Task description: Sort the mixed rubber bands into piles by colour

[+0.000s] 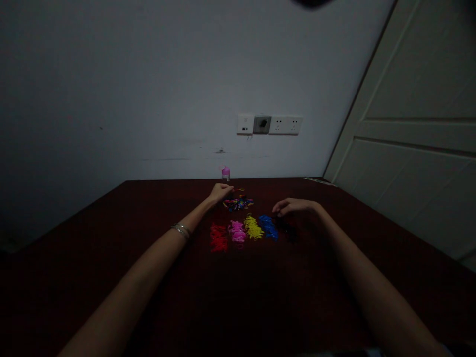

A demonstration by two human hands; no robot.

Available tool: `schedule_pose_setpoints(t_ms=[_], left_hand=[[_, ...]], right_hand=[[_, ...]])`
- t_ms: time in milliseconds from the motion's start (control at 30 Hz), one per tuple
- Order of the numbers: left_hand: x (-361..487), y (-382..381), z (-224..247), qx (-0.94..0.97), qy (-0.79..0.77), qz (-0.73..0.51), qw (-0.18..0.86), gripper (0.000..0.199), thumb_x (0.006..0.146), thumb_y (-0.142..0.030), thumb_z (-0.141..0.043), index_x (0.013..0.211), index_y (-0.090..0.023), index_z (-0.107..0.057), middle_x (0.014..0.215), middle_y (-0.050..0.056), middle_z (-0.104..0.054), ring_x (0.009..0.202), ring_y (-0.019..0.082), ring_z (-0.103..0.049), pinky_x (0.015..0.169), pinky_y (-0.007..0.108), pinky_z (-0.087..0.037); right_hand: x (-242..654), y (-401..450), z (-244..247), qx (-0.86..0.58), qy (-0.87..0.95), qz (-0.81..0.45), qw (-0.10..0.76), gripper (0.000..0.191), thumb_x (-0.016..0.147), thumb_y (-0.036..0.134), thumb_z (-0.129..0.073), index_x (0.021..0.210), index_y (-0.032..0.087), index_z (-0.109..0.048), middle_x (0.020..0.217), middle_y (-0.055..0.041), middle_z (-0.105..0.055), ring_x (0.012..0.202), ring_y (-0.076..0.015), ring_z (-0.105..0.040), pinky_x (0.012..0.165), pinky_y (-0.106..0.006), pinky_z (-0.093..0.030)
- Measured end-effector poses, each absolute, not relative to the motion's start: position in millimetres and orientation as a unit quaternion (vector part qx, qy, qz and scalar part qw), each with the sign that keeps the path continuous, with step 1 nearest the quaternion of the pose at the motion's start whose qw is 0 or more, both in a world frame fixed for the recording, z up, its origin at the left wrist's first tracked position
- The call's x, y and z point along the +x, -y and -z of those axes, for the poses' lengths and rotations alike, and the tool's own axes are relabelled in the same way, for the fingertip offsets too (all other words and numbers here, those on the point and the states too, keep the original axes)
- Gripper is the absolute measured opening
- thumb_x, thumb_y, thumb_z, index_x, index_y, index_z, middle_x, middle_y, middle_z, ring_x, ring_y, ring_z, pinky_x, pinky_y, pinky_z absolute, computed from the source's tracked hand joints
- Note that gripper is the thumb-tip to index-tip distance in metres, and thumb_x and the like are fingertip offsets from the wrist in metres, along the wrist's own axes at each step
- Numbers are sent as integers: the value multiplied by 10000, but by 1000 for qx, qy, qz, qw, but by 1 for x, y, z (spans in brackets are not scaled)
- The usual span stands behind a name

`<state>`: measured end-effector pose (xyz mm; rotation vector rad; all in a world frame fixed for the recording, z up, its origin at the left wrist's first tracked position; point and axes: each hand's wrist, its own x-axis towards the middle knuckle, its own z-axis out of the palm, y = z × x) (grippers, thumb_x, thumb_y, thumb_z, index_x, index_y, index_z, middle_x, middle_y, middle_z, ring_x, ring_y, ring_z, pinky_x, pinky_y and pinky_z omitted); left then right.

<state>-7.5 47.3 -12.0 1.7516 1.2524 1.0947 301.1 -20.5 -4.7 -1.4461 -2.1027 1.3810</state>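
Observation:
Small elastic hair bands lie sorted by colour in a row on the dark table: a red pile (218,238), a pink pile (237,231), a yellow pile (253,227) and a blue pile (268,226). Right of the blue, a black pile (288,229) barely shows against the wood. Behind the row lies a mixed-colour heap (238,203). My left hand (220,192) is closed in a pinch at the heap's left edge, beside a loose reddish-yellow band (241,190). Over the black pile, my right hand (292,206) has its fingers pinched together and pointing down-left; what they hold is hidden.
A small clear jar with a pink lid (225,173) stands at the table's back edge, behind my left hand. Beyond are a pale wall with sockets (285,125) and a panelled door (412,109) on the right. The room is dim.

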Motion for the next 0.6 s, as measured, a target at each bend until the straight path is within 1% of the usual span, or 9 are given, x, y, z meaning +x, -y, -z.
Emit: schedule_pose_setpoints(t_ms=[100, 267, 433, 600], left_hand=[[-30, -54, 16, 634, -515, -454, 356, 291, 667, -379, -554, 638, -103, -640, 373, -41, -419, 371, 52, -322, 397, 188, -223], [-54, -62, 28, 590, -510, -493, 385, 277, 659, -371, -561, 636, -99, -611, 415, -26, -466, 389, 55, -371, 400, 184, -246], [-70, -61, 38, 606, -541, -442, 379, 313, 671, -401, -539, 673, -98, -614, 367, -62, -361, 332, 41, -273, 371, 193, -163], [-74, -60, 42, 621, -533, -435, 375, 329, 684, -410, -512, 689, -99, -620, 369, -66, -336, 339, 46, -262, 383, 199, -154]], right_hand=[[295, 22, 2, -486, 735, -465, 87, 299, 547, 214, -647, 843, 181, -631, 788, -8, -637, 698, -132, -553, 605, -219, -414], [286, 18, 6, -480, 762, -431, 56, 273, 544, 227, -649, 807, 161, -619, 737, -13, -625, 641, -125, -542, 583, -222, -411], [284, 13, 12, -483, 780, -398, 25, 245, 548, 233, -624, 778, 151, -609, 662, 3, -603, 600, -117, -525, 556, -214, -402], [286, 10, 16, -497, 784, -371, 14, 212, 562, 212, -585, 760, 142, -612, 639, 3, -597, 571, -107, -513, 536, -204, -388]])
